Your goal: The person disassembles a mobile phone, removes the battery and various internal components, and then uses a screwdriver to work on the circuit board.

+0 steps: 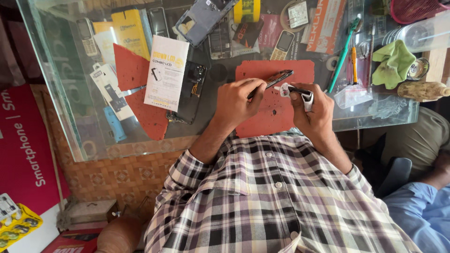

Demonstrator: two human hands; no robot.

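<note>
Checked cloth, purple, white and black, fills the near edge: the shirt [276, 201] of the person at work, with both forearms reaching away to a glass counter [61, 103]. Just beyond the cuffs, the left hand [239, 100] is closed around a dark phone frame [279, 77], held tilted above a red mat [276, 93] that lies on the glass. Beside it, the right hand [314, 112] grips a small white glue tube [297, 91], its nozzle nearly touching the frame's edge. Farther left on the counter lie a black phone back [192, 91] and a white spare-part box [166, 72] resting partly on another red mat [136, 84]. To the right, a green toothbrush [342, 54] lies slanted, with a green cloth [393, 63] beyond it. At the far edge sit a yellow box [130, 32], a keypad phone [282, 44] and a grey phone shell [201, 18]. Another person's blue sleeve [417, 213] shows at the near right.
</note>
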